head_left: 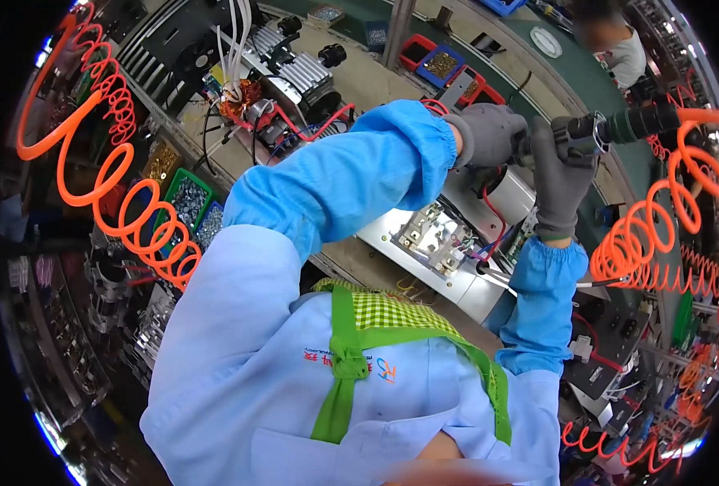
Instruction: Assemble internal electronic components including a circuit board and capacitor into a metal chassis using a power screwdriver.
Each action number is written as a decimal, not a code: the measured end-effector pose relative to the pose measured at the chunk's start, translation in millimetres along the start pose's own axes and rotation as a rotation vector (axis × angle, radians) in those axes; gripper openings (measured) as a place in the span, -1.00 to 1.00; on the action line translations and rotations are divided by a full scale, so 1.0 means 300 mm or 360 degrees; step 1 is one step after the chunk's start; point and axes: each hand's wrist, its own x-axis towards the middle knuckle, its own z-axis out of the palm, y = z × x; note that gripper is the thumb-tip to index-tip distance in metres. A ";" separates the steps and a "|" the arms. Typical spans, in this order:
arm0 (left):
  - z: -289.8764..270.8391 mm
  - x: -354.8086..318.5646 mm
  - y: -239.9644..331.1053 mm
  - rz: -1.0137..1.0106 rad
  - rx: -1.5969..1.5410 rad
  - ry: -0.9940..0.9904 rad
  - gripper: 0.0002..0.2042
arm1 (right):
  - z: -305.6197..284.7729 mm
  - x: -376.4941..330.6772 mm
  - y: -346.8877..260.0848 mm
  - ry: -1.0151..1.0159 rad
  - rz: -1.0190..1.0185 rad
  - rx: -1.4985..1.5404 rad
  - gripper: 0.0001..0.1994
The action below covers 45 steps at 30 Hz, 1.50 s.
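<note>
My right hand (562, 174), in a grey glove, is wrapped round a dark air-powered driver (582, 136). The tool lies roughly level, and an orange coiled air hose (694, 154) runs from its rear end. Close to the tool's front end, my gloved left hand (489, 134) is closed; its fingers hide whatever is in them. Below both hands sits an open metal unit (404, 253) with a circuit board (434, 239), a silver cylinder (511, 198) and red and white wires. The tip of the tool is hidden.
Another machine (295, 77) with a finned metal body and loose wires stands at the back left. Bins of small fasteners are at the left, including a green bin (188, 198), and a blue bin (440, 65) at the back. Orange coiled hoses hang on both sides. A person (623, 57) is at the far right.
</note>
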 end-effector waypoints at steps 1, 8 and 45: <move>0.000 0.001 0.002 0.0014 -0.0004 -0.0009 -0.72 | 0.000 0.007 0.007 0.0014 0.0002 -0.0009 -0.72; 0.019 0.007 -0.027 -0.0027 0.0034 0.0014 -0.74 | 0.013 -0.006 0.013 -0.0019 -0.0003 -0.0011 -0.73; -0.004 0.004 -0.054 0.0025 -0.0275 -0.0174 -0.70 | -1.337 1.028 -0.080 0.0562 0.0142 -0.1212 -0.39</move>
